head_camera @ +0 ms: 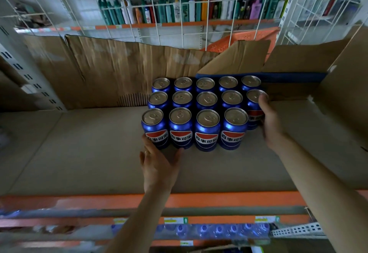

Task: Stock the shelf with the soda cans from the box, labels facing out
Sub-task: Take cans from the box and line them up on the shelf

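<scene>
My right hand [267,121] grips a soda can [254,111] at the block's right end; my left hand [159,163] rests open against the front row [194,131]. Fourteen cans stand shelved, front labels out; the box's [298,57] remaining stock is hidden.

Rear two rows of soda cans [205,97]: labels hidden behind front row, only tops and upper bodies show. Can at right end [255,109] has label partly covered by right hand [267,121], whose fingers behind the can can't be seen; box [298,61] runs off frame at right, interior mostly out of sight. Bottles on far shelf [179,9] too small and blurred to read, and lower-shelf bottles [209,229] are blurred too.
</scene>
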